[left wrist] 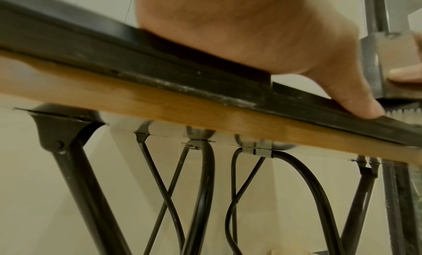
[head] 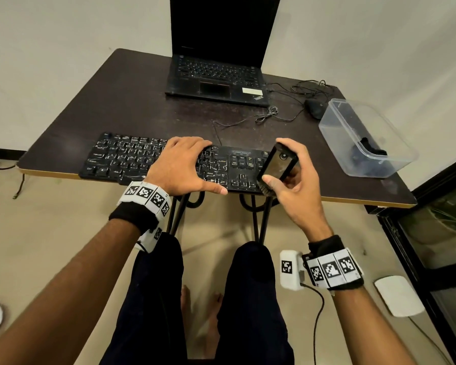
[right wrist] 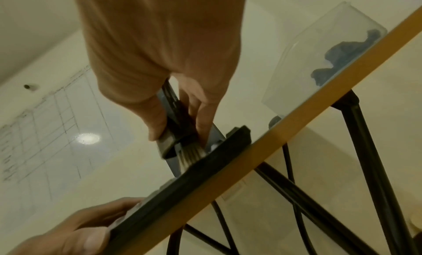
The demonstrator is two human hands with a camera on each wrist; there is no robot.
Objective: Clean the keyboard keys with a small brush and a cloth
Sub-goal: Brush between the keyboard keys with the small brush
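The left hand (head: 181, 165) lies flat, fingers spread, steadying the light, rigid keyboard (head: 132, 160) at the table's front edge. The right hand (head: 291, 180) pinches the brush (head: 275, 167) by its stiff body, so the soft bristles should flex between keys.

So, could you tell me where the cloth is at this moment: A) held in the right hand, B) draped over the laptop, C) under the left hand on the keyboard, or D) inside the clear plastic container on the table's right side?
D: the dark cloth lies inside the clear plastic container, while the right hand grips the brush and the left hand rests on the keyboard.
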